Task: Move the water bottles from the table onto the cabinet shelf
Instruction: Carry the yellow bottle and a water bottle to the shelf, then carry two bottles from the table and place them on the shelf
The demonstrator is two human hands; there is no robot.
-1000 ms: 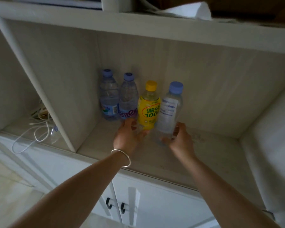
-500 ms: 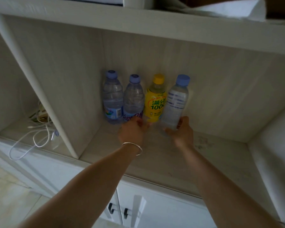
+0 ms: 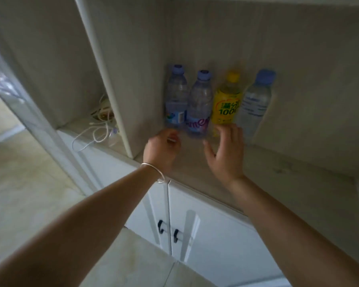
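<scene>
Both bare forearms reach forward over the cabinet shelf (image 3: 257, 175). The left hand (image 3: 162, 150), a thin bangle at its wrist, hangs loosely curled above the shelf's front edge, seemingly empty though blurred. The right hand (image 3: 226, 154) spreads open-fingered, deeper in.

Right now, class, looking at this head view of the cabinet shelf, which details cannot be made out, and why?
- Table: out of frame, so any bottles left there are unknown.
- Purple-label bottle: label wording partly cut off, blurred.
- Yellow bottle base: hidden behind the right hand.
- Left hand fingers: curled and blurred; contact with the leftmost bottle unclear.
- Clear bottle print: too blurred to read.
</scene>
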